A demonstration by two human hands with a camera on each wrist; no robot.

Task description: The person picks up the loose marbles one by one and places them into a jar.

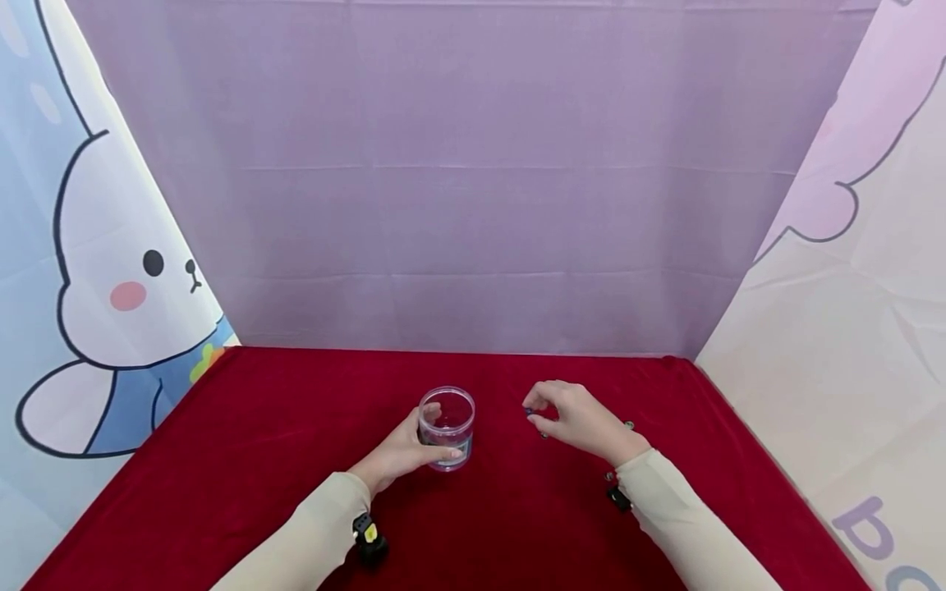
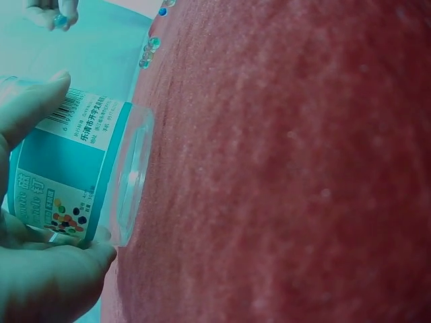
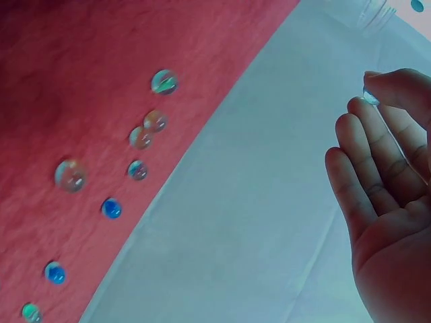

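Pinching a small marble [image 3: 370, 98] between thumb and fingertip of my right hand [image 1: 572, 414], I judge it light, hard and slippery — best held across its widest part, with a gentle squeeze. It sits at my fingertips, raised above the table [image 1: 488, 533], right of the clear jar [image 1: 452, 431]. My left hand [image 1: 399, 450] grips the jar around its label [image 2: 60, 158] — likely stiff, light plastic. Loose marbles [image 3: 163, 81] lie near my right hand.
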